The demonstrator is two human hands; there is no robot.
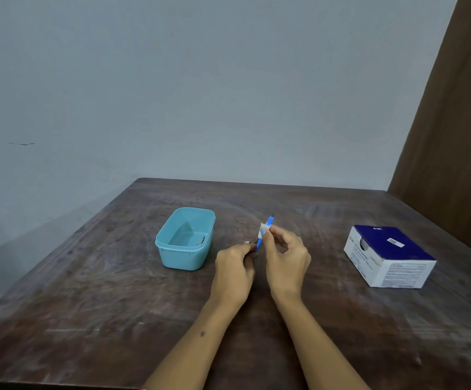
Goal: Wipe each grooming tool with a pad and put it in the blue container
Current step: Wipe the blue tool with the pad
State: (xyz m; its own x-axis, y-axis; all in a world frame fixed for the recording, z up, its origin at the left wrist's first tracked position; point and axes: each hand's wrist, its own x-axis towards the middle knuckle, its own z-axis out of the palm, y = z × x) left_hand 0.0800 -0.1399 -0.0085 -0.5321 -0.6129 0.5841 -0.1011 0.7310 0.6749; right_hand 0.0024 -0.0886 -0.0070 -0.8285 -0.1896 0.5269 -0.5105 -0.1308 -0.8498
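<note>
A slim blue grooming tool (269,221) slants up to the right above the middle of the table. My left hand (235,270) pinches its lower end. My right hand (286,256) holds a small white pad (263,231) wrapped around the tool's middle. The light blue container (172,258) stands open to the left of my hands, with a small metal tool (201,241) lying inside at its right wall. A small metal object (247,242) shows just left of the tool's lower end; I cannot tell what it is.
A blue and white cardboard box (389,256) sits at the right side of the dark wooden table (88,305). A pale wall stands behind the table and a brown panel (453,136) rises at the right.
</note>
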